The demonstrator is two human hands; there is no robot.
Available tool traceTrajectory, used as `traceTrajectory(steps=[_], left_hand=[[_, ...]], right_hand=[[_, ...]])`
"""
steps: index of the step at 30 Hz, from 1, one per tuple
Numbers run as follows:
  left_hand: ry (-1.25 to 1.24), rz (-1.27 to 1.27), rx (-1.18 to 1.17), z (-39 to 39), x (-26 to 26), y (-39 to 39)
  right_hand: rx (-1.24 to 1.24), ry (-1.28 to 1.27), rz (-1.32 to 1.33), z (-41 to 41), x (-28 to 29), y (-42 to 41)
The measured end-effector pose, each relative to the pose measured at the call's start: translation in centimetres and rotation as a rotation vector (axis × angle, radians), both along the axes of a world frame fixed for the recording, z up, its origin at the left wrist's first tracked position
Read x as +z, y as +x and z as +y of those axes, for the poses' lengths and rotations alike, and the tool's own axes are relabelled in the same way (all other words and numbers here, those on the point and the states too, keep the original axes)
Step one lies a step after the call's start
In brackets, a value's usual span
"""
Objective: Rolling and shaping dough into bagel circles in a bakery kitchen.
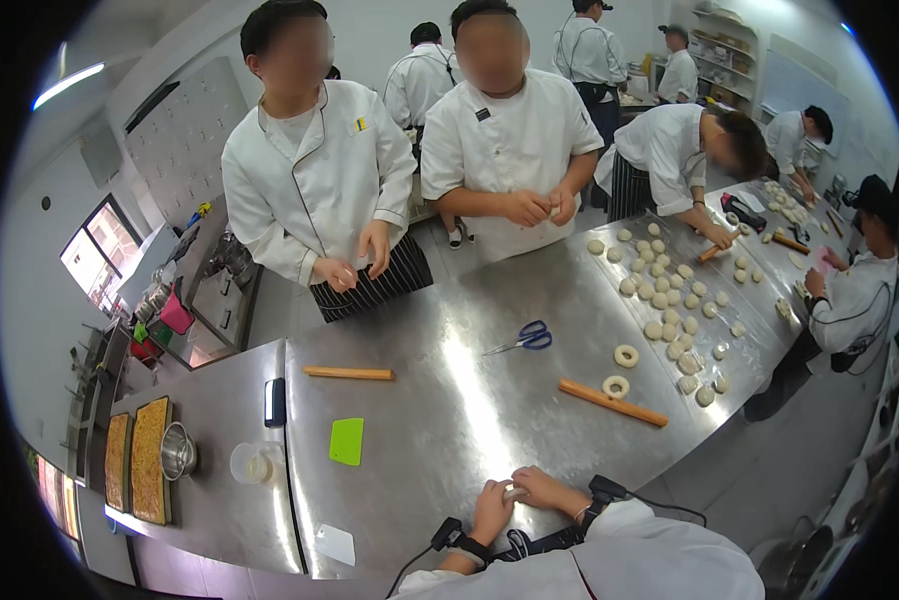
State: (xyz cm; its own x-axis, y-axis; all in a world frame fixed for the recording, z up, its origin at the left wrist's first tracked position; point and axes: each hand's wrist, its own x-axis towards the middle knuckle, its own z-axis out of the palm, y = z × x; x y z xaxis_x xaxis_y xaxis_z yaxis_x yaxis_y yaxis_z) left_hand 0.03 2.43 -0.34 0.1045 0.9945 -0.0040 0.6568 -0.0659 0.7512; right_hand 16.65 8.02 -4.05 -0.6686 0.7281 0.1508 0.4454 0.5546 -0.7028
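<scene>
At the near edge of the steel table (419,442), my left hand (493,510) and my right hand (544,487) meet around a small piece of pale dough (516,493). Fingers of both hands cover part of it, so its full shape is hidden. Beyond my right hand lies a wooden rolling pin (637,409), with two dough rings (615,387) just past it. Many round dough pieces (671,298) rest on a plastic sheet farther right. Blue-handled scissors (533,336) lie toward the far side of the table.
To the left are a green dough scraper (347,441), a white scraper (335,544), another rolling pin (348,373), a phone (275,402), a plastic cup (249,464), a metal bowl (178,451) and baked trays (149,461). Two people in white jackets (307,172) stand opposite; others work behind.
</scene>
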Motion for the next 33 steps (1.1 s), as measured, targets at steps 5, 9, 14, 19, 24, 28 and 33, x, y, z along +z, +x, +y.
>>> traceTrajectory(steps=[5,9,14,19,24,28,33], left_hand=[[0.090,0.027,-0.143,-2.0,-4.9,-3.0],[0.000,0.050,-0.121,-3.8,-5.4,-3.7],[-0.045,-0.005,0.178,-5.1,-2.6,-5.5],[-0.051,-0.216,0.344,-4.0,2.1,-9.2],[-0.092,-0.466,0.463,-5.2,1.6,-12.6],[0.053,-0.409,0.453,-4.4,0.7,-14.8],[0.109,-0.273,0.543,-5.1,-2.2,-16.8]], right_hand=[[-0.026,-0.329,-0.018,-2.7,1.3,-0.3],[-0.046,-0.235,0.050,-4.6,2.1,-1.0],[-0.090,-0.474,-0.010,-4.3,3.3,-3.7],[-0.063,-0.427,0.109,-2.1,5.9,-8.3],[0.032,-0.212,0.126,-2.6,5.3,-13.6],[0.079,0.021,0.198,-3.3,5.5,-16.0],[0.105,0.045,0.164,-5.0,3.2,-15.9]])
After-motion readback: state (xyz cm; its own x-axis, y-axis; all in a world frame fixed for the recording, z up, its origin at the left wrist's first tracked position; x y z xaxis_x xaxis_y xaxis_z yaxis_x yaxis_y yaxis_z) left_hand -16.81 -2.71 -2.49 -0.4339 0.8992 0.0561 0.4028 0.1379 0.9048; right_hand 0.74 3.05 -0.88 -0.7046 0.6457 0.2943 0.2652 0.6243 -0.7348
